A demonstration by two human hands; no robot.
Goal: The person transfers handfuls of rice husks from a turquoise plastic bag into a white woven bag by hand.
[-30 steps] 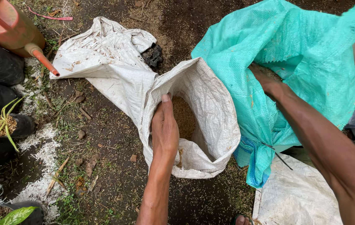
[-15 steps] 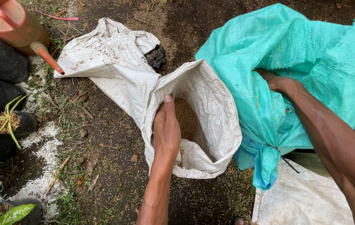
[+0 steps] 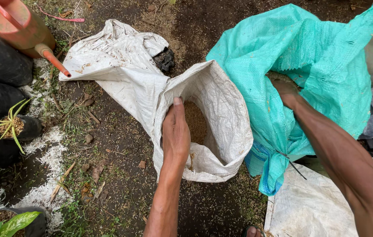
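**White sack held open, green sack being reached into**

At far left, an orange watering can [image 3: 13, 26] and black potted plants [image 3: 7, 127] are standing on the soil. The white sack [image 3: 213, 127] is being held open by the left hand [image 3: 175, 131], clamped on its rim; brownish husk is lying low inside, so most filling appears left. The right hand [image 3: 285, 90] is being pushed into the teal sack [image 3: 309, 57]; its grip cannot be told.

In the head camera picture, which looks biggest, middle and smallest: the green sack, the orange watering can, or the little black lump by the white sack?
1. Green sack
2. Orange watering can, partly cut off by the picture's edge
3. Black lump
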